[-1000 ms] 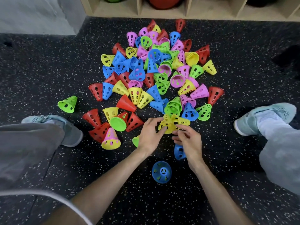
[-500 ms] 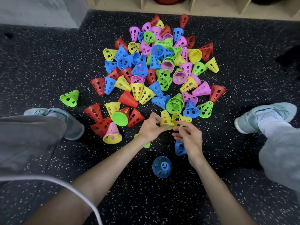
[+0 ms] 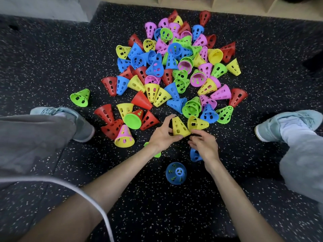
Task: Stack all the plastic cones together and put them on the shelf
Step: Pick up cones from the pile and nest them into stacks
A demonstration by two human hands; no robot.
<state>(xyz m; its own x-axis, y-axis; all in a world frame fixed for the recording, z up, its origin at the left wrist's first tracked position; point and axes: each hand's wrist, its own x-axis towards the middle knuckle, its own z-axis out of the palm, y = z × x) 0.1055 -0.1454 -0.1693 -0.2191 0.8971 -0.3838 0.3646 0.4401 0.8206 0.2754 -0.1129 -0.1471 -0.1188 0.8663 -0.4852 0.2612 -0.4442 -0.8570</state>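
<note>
Black rubber floor flecked with white (image 3: pixel 52 67) is filling the view, and a pale wooden shelf unit (image 3: pixel 227 6) is running along the top edge. Sprawling between them is a big heap of perforated plastic cones in red, blue, yellow, green and pink (image 3: pixel 174 67), most lying on their sides, none on the shelf yet. Grey trouser legs are framing the scene, with a pale blue left trainer (image 3: pixel 70 119) and a pale blue right trainer (image 3: pixel 283 124) planted either side of the heap. Down at the near edge, the left hand (image 3: pixel 162 135) is gripping an upright yellow perforated cone (image 3: pixel 178 127), thumb and fingers curled round its sides. The right hand (image 3: pixel 204 145) is hovering just beside that cone's base, fingers loosely curled and apart, holding nothing. A second yellow cone lying on its side (image 3: pixel 197 123) is sitting right behind. Nearer the person, a lone blue cone standing tip-up (image 3: pixel 176 172) is waiting on the floor.
</note>
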